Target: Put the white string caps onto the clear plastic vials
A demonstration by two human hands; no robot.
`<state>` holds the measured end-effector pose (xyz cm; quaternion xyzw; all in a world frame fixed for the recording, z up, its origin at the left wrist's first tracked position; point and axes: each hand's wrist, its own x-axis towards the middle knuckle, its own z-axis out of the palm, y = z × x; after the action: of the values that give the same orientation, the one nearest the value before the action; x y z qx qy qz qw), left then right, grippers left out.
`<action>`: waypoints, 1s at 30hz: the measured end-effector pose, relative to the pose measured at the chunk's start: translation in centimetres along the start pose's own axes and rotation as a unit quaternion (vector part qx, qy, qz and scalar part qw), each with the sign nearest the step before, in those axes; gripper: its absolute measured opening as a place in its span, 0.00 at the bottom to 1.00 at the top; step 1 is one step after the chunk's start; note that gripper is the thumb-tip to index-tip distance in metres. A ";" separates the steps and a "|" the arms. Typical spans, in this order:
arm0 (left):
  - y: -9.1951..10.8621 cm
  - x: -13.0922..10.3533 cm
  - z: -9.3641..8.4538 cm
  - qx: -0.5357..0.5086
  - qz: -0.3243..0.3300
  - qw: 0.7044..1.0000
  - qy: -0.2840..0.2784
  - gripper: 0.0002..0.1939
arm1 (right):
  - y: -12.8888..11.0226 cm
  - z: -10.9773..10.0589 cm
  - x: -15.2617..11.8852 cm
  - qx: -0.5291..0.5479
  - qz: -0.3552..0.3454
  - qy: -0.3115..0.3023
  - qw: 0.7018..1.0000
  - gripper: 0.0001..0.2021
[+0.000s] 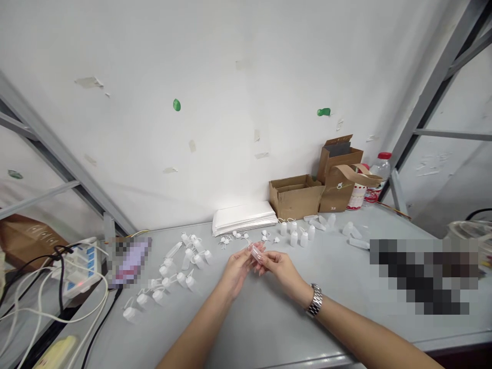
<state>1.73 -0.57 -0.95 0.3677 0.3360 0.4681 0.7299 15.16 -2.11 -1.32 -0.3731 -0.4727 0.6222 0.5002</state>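
Observation:
A small translucent plastic bottle (257, 254) is between my two hands, lying tilted above the grey table. My left hand (237, 268) has its fingers closed around the bottle's far end. At the near end, my right hand (282, 270) grips the body between thumb and fingers. My fingers cover part of the bottle, so I cannot tell whether a cap is on it. Just beyond my hands lie several loose white caps (235, 235). Upright open-looking bottles (294, 238) stand to the right of them, and capped bottles (158, 295) are grouped on the left.
A stack of white sheets (244, 217), an open cardboard box (296, 197) and a brown paper bag (336, 184) line the wall. More bottles lie on their sides (357, 243) at right. A power strip (81, 269) with tangled cables is at the left edge.

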 end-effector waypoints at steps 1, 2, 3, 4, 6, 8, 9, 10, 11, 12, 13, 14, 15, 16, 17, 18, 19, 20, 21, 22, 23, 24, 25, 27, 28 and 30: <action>0.0 0.0 -0.1 0.004 -0.005 1.000 -0.009 0.17 | 0.1 0.0 0.0 -0.002 -0.005 0.004 1.000 0.16; 0.1 0.0 -0.1 0.007 -0.011 1.000 -0.017 0.18 | 0.1 0.1 0.0 0.006 -0.003 0.001 1.000 0.16; 0.2 0.0 -0.1 0.007 -0.016 1.000 -0.022 0.18 | 0.1 0.1 0.0 0.026 0.005 -0.008 1.000 0.16; 0.3 0.0 -0.1 0.005 -0.020 1.000 -0.023 0.18 | 0.2 0.1 -0.1 0.054 0.019 -0.023 0.998 0.15; 0.6 0.0 0.0 -0.009 -0.024 1.000 -0.015 0.18 | 0.1 0.1 -0.1 0.115 0.056 -0.055 0.990 0.15; 0.7 -0.1 0.2 -0.028 -0.026 0.999 -0.002 0.18 | 0.1 0.1 -0.2 0.156 0.087 -0.075 0.981 0.13; 0.8 0.0 0.2 -0.034 -0.029 0.999 0.002 0.17 | 0.0 0.1 -0.2 0.167 0.096 -0.080 0.978 0.13; 0.8 0.0 0.2 -0.037 -0.030 0.999 0.002 0.17 | 0.0 0.1 -0.2 0.175 0.103 -0.082 0.976 0.13; 0.8 0.0 0.2 -0.037 -0.030 0.999 -0.001 0.16 | 0.0 0.1 -0.3 0.180 0.105 -0.082 0.975 0.12; 0.7 0.0 0.2 -0.034 -0.027 0.999 -0.005 0.16 | 0.1 0.2 -0.3 0.185 0.106 -0.080 0.974 0.12; 0.6 0.0 0.2 -0.028 -0.021 0.999 -0.008 0.15 | 0.1 0.2 -0.3 0.190 0.106 -0.076 0.973 0.12; 0.6 0.0 0.1 -0.022 -0.013 1.000 -0.009 0.15 | 0.1 0.3 -0.3 0.197 0.106 -0.071 0.972 0.12; 0.5 0.0 0.1 -0.013 -0.004 1.000 -0.009 0.16 | 0.2 0.3 -0.3 0.204 0.106 -0.065 0.971 0.12; 0.4 0.0 0.1 -0.006 0.004 1.000 -0.008 0.16 | 0.3 0.3 -0.3 0.213 0.107 -0.060 0.969 0.12; 0.3 0.0 0.1 0.001 0.011 1.000 -0.007 0.16 | 0.4 0.3 -0.3 0.220 0.109 -0.057 0.968 0.12; 0.2 0.0 0.1 0.007 0.015 1.000 -0.006 0.17 | 0.5 0.3 -0.4 0.227 0.111 -0.056 0.966 0.12; 0.2 -0.1 0.1 0.011 0.018 1.000 -0.007 0.17 | 0.6 0.3 -0.4 0.232 0.113 -0.057 0.965 0.12; 0.2 -0.1 0.1 0.014 0.018 1.000 -0.009 0.17 | 0.6 0.2 -0.4 0.234 0.114 -0.060 0.964 0.12; 0.2 -0.2 0.1 0.015 0.015 1.000 -0.010 0.17 | 0.7 0.1 -0.5 0.234 0.116 -0.066 0.963 0.11; 0.2 -0.2 0.0 0.015 0.009 1.000 -0.009 0.17 | 0.6 0.1 -0.5 0.229 0.118 -0.072 0.963 0.12; 0.3 -0.3 0.0 0.016 0.003 1.000 -0.008 0.17 | 0.6 0.0 -0.5 0.220 0.120 -0.080 0.965 0.12; 0.3 -0.3 0.0 0.016 -0.002 1.000 -0.005 0.17 | 0.4 0.0 -0.5 0.208 0.120 -0.087 0.967 0.13; 0.4 -0.3 0.0 0.018 -0.004 1.000 0.001 0.17 | 0.3 -0.1 -0.5 0.193 0.115 -0.092 0.970 0.14; 0.4 -0.3 0.2 0.029 0.001 1.000 0.011 0.17 | -0.1 -0.1 -0.5 0.156 0.096 -0.093 0.979 0.16; 0.5 -0.3 0.3 0.041 0.005 0.999 0.011 0.17 | -0.2 0.0 -0.4 0.137 0.084 -0.090 0.983 0.16; 0.5 -0.3 0.5 0.070 0.015 0.997 0.012 0.19 | -0.4 0.0 -0.4 0.101 0.065 -0.081 0.989 0.16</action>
<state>1.80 -0.81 -0.25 0.4175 0.3715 0.4588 0.6908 15.36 -2.50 -0.89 -0.2989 -0.4213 0.7261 0.4539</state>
